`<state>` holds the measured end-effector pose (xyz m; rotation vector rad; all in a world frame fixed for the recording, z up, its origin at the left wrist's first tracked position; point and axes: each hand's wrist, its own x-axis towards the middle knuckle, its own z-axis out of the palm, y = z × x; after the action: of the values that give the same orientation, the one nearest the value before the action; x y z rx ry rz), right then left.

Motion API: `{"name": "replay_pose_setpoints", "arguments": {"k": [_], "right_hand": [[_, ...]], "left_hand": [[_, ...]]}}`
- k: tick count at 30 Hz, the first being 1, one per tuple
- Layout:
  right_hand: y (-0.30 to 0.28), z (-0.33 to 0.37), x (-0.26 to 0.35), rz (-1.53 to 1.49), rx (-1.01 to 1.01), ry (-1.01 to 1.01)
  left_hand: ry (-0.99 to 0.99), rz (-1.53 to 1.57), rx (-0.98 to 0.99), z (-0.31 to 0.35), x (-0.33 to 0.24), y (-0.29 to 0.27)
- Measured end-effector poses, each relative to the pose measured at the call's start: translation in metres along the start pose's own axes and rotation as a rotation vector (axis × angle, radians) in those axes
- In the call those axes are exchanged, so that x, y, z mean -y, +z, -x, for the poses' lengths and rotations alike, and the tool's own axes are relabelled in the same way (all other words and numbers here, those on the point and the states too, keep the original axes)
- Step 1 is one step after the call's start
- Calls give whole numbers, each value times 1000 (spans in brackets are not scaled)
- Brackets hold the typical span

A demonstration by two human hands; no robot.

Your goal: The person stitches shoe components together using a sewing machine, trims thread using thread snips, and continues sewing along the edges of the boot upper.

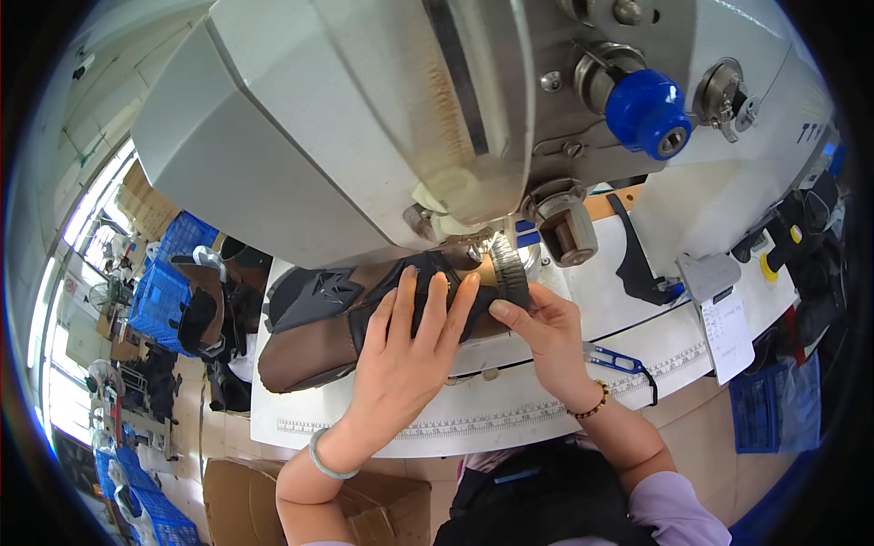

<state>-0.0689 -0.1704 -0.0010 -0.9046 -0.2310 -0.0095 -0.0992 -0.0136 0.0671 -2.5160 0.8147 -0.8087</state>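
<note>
A brown and black boot upper (302, 353) lies on the white sewing table (364, 439), its far part under the head of a sewing machine (300, 146). My left hand (410, 350) rests flat on the upper with its fingers stretched toward the needle area. At the upper's right end, my right hand (552, 338) pinches the black edge between thumb and fingers. A grey ribbed band (506, 264) shows beside the lit needle area. The needle tip itself is hidden.
Blue thread snips (615, 358) lie right of my right hand, near a ruler strip (496, 411) along the table edge. A black cut piece (635, 259) lies farther back. Blue crates (164, 305) and shoe parts stand left; a cardboard box (238, 500) sits below.
</note>
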Motion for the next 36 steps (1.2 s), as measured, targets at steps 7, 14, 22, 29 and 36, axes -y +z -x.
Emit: {"name": "replay_pose_setpoints", "arguments": {"k": [7, 14, 22, 29, 36], "right_hand": [[-37, 8, -23, 542, 216, -35], [-7, 34, -19, 150, 74, 145], [4, 44, 6, -61, 15, 329], [0, 18, 15, 148, 216, 170], [-13, 5, 11, 57, 319, 281]], "left_hand": [[-54, -100, -41, 19, -17, 10], [-42, 238, -4, 7, 2, -11], [-66, 297, -159, 2, 4, -13], [-165, 330, -220, 8, -12, -4], [-188, 233, -249, 9, -19, 2]]}}
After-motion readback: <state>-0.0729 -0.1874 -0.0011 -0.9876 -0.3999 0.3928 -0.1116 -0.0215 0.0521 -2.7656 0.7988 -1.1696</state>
